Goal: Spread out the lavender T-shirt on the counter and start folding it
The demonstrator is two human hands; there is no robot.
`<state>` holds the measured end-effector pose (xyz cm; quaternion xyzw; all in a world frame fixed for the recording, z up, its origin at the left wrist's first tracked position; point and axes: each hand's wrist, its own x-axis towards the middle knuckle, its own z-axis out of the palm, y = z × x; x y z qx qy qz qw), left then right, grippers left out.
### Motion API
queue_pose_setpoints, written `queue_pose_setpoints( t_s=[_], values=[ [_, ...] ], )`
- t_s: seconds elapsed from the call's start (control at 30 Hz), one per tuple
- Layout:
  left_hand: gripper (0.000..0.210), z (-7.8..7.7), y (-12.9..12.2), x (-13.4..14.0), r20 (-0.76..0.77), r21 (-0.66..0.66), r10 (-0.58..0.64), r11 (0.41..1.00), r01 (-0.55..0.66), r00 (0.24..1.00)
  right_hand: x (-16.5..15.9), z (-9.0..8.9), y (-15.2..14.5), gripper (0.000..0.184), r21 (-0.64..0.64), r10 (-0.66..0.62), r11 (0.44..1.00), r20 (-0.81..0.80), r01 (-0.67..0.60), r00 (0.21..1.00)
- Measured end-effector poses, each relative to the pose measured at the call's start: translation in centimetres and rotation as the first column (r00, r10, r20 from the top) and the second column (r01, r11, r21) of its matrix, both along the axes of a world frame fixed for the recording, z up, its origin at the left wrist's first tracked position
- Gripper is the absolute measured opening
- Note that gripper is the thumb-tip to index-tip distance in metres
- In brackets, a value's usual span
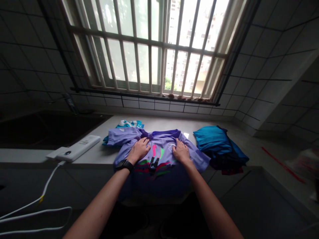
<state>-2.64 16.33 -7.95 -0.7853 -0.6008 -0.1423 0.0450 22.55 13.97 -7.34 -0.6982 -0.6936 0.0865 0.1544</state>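
Note:
A purple T-shirt (159,136) with a pink, green and black print lies front up on the counter, its collar toward the window and its lower part hanging over the front edge. My left hand (139,150) rests flat on the chest, left of the print, with fingers stretched out. On the other side of the print, my right hand (180,151) presses on the cloth, fingers spread. Both sleeves are laid outward; the left one partly covers a folded turquoise garment (131,123). To the right sits a stack of folded blue and dark clothes (214,141).
A white power bank (81,147) with a white cable (50,179) lies at the counter's left front edge. Behind it are a dark sink (50,129) and a faucet (71,103). A barred window (149,49) stands ahead. A red strip (282,165) lies far right.

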Motion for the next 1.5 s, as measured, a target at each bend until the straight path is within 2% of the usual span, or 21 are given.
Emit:
queue_pose_setpoints(
  t_s=[0.07,0.17,0.23,0.27,0.33,0.4,0.43,0.53,0.63,0.8,0.9,0.97,1.03,1.1,1.17,1.23,1.3,1.4,1.43,1.5],
  values=[
    [0.050,0.0,0.1,0.0,-0.006,-0.013,-0.002,1.000,0.002,1.000,1.1,1.0,0.9,0.060,-0.039,0.011,0.999,0.041,-0.009,0.999],
    [0.050,0.1,0.2,0.1,0.007,-0.032,0.000,0.999,0.000,1.000,2.9,2.9,2.2,0.054,-0.076,-0.167,0.981,0.150,0.179,0.975],
    [0.051,0.1,0.2,0.1,0.012,-0.043,0.016,0.999,-0.016,1.000,3.6,3.7,2.9,0.051,-0.025,-0.247,0.966,0.220,0.258,0.944],
    [0.052,0.2,0.2,0.2,0.010,-0.048,0.024,0.999,-0.023,1.000,3.7,3.8,3.1,0.050,0.017,-0.215,0.976,0.236,0.217,0.948],
    [0.053,0.2,0.1,0.3,0.004,-0.061,0.029,0.998,-0.029,1.000,3.4,3.5,3.5,0.051,0.064,-0.035,0.998,0.233,0.021,0.972],
    [0.053,0.3,-0.1,0.3,0.002,-0.070,0.022,0.997,-0.022,1.000,2.8,2.8,3.8,0.052,0.020,0.128,0.991,0.208,-0.135,0.970],
    [0.053,0.3,-0.1,0.3,0.003,-0.071,0.022,0.997,-0.022,1.000,2.5,2.4,4.0,0.053,-0.023,0.159,0.987,0.196,-0.158,0.968],
    [0.052,0.3,-0.1,0.2,0.011,-0.063,0.021,0.998,-0.020,1.000,1.8,1.7,4.9,0.056,-0.107,0.116,0.990,0.197,-0.097,0.973],
    [0.051,0.0,0.1,0.1,0.037,-0.037,0.002,0.999,0.000,0.999,1.6,2.1,6.0,0.059,-0.102,0.081,0.993,0.218,-0.060,0.973],
    [0.050,-0.4,0.4,0.0,0.083,-0.009,-0.001,1.000,0.002,0.997,2.2,5.0,7.5,0.062,0.187,-0.009,0.982,0.218,-0.032,0.976],
    [0.051,-0.2,0.3,0.0,0.073,-0.030,-0.007,1.000,0.009,0.997,3.5,7.6,7.7,0.053,0.215,-0.028,0.977,0.115,0.003,0.993],
    [0.050,0.0,0.2,0.1,0.071,-0.038,-0.004,0.999,0.007,0.997,4.9,9.0,7.0,0.043,0.140,-0.070,0.989,0.100,0.056,0.992],
    [0.050,0.0,0.1,0.1,0.084,-0.031,-0.005,0.999,0.008,0.996,6.3,9.7,5.5,0.033,-0.050,-0.052,0.997,0.141,0.060,0.989],
    [0.049,0.1,0.1,0.1,0.096,-0.025,-0.005,1.000,0.008,0.995,7.5,9.5,3.3,0.036,-0.271,0.040,0.962,0.190,0.013,0.981],
    [0.049,0.1,0.0,0.2,0.095,-0.031,-0.005,0.999,0.009,0.995,8.2,8.4,1.0,0.038,-0.349,0.109,0.937,0.242,-0.019,0.964],
    [0.050,0.2,-0.1,0.3,0.087,-0.042,-0.006,0.999,0.009,0.996,8.5,7.1,-1.0,0.027,-0.274,0.098,0.962,0.300,-0.013,0.949],
    [0.051,0.3,-0.2,0.3,0.075,-0.050,-0.003,0.999,0.007,0.997,8.7,6.3,-2.0,0.017,-0.134,0.024,0.991,0.308,0.019,0.951],
    [0.052,0.4,-0.3,0.3,0.059,-0.058,0.002,0.998,0.001,0.998,9.0,6.6,-1.8,0.035,0.104,-0.131,0.989,0.239,0.109,0.962],
    [0.052,0.4,-0.3,0.3,0.055,-0.060,0.004,0.998,0.000,0.998,9.2,7.0,-1.4,0.038,0.146,-0.172,0.979,0.217,0.143,0.961],
    [0.052,0.4,-0.3,0.3,0.055,-0.054,0.003,0.999,0.000,0.998,9.7,8.0,-0.6,0.041,0.139,-0.226,0.970,0.205,0.201,0.952]
  ],
)
